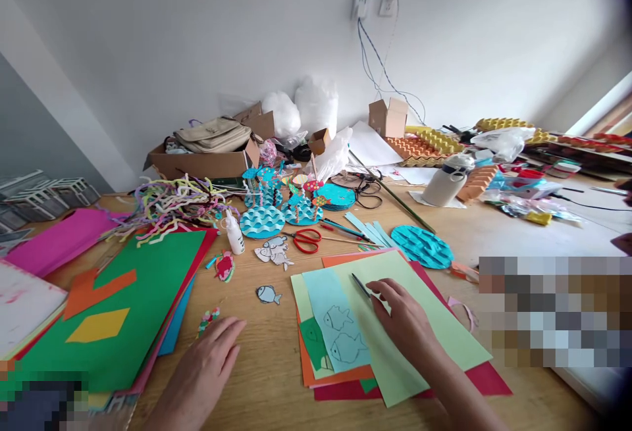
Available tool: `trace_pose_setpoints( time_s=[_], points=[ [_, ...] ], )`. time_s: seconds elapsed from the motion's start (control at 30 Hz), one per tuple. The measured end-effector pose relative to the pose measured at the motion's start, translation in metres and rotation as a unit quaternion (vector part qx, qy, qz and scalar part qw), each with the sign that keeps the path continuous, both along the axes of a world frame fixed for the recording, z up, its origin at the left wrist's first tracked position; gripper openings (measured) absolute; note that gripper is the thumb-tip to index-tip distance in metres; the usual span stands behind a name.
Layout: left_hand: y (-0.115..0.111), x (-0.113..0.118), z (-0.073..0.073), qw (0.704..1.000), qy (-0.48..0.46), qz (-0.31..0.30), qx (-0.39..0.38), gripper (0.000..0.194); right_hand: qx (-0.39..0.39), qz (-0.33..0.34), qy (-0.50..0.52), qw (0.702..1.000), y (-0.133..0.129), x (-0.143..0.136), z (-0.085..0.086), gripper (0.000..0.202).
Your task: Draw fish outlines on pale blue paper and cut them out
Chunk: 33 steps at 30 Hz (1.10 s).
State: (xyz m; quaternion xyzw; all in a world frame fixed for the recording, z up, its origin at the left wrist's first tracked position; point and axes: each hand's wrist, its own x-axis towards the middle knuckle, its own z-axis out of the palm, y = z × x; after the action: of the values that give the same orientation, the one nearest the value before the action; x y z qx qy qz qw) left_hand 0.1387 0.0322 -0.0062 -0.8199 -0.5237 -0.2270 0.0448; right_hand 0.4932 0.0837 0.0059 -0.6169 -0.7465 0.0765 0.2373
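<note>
My right hand rests on a pale green sheet, its fingertips near a dark pen lying there; whether they touch it I cannot tell. Beside the pen, a light blue strip bears two drawn fish outlines. My left hand lies on the wooden table, fingers together and extended, holding nothing visible. Just past its fingers is a small multicoloured cutout, partly hidden. A grey-blue paper fish lies between the hands, with more fish cutouts farther back.
Red scissors and a white glue bottle stand or lie mid-table. Green paper is stacked at left. Behind are blue round bases, a bag on a box, and a pale bottle.
</note>
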Motion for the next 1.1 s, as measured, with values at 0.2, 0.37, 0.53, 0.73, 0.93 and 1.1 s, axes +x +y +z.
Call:
trace_pose_setpoints(
  time_s=[0.2, 0.37, 0.53, 0.73, 0.93, 1.1],
  points=[
    [0.018, 0.031, 0.024, 0.997, 0.001, -0.019, -0.08, 0.04, -0.117, 0.138, -0.017, 0.983, -0.004, -0.044, 0.057, 0.02],
    [0.007, 0.072, 0.037, 0.987, -0.073, -0.094, -0.108, 0.045, -0.155, 0.25, -0.096, 0.951, 0.013, -0.115, 0.073, 0.026],
    [-0.012, 0.084, 0.025, 0.972, -0.091, -0.196, -0.093, 0.034, -0.172, 0.248, -0.161, 0.94, 0.037, -0.167, 0.05, 0.029],
    [-0.011, 0.08, -0.021, 0.967, -0.138, -0.201, -0.072, 0.034, -0.202, 0.203, -0.171, 0.943, 0.048, -0.187, 0.035, 0.03],
    [-0.011, 0.088, -0.057, 0.957, -0.227, -0.181, 0.01, 0.052, -0.214, 0.185, -0.161, 0.945, 0.051, -0.187, 0.04, 0.041],
    [-0.01, 0.087, -0.063, 0.952, -0.242, -0.189, -0.012, 0.048, -0.223, 0.189, -0.16, 0.943, 0.057, -0.189, 0.038, 0.034]
  ],
)
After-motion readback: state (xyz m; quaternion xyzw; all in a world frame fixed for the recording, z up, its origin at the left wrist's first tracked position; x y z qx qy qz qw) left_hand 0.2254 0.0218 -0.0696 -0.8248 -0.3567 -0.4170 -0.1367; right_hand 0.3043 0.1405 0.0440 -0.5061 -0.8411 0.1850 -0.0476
